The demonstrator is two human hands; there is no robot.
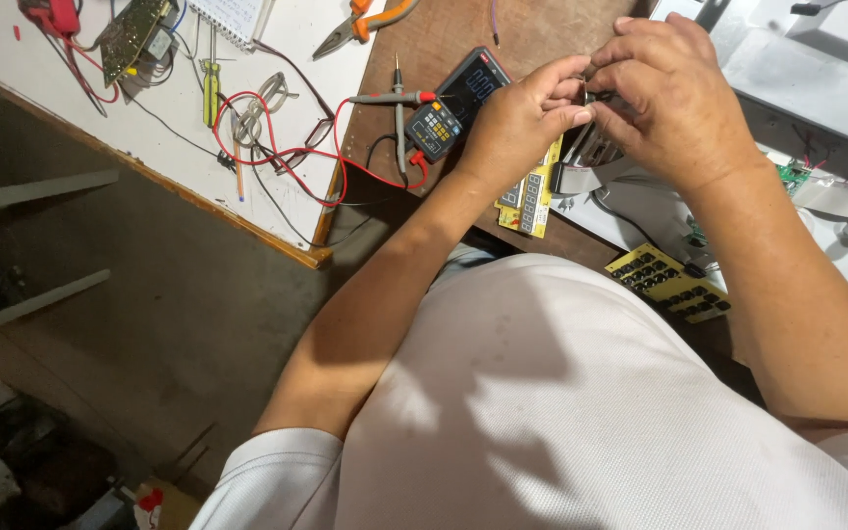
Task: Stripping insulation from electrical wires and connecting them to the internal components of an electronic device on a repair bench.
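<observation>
both hands are meeting above the brown counter (pixel 444 39), close in front of the person's chest. the left hand (pixel 522 123) is curling its fingers (pixel 566 79) in toward the right hand (pixel 674 98), and the two sets of fingertips are pinching a small dark part (pixel 596 95) between them. the part is sitting right at the point where the left thumb and forefinger are meeting the right fingers, mostly hidden by them, so its shape is hard to tell. both hands are closed down tight on it, with no gap showing.

just under the hands a grey ribbon cable (pixel 581 157) is hanging down, and beside it a yellow board (pixel 532 201) is lying on the counter edge. a meter (pixel 458 103) is lying just left of the left hand, with its red-tipped probe (pixel 395 97) resting beside it and a red lead (pixel 277 147) looping over the white board (pixel 12 69) to the left. a second yellow keypad board (pixel 669 285) is lying under the right forearm. orange pliers (pixel 365 25) are lying at the top.
</observation>
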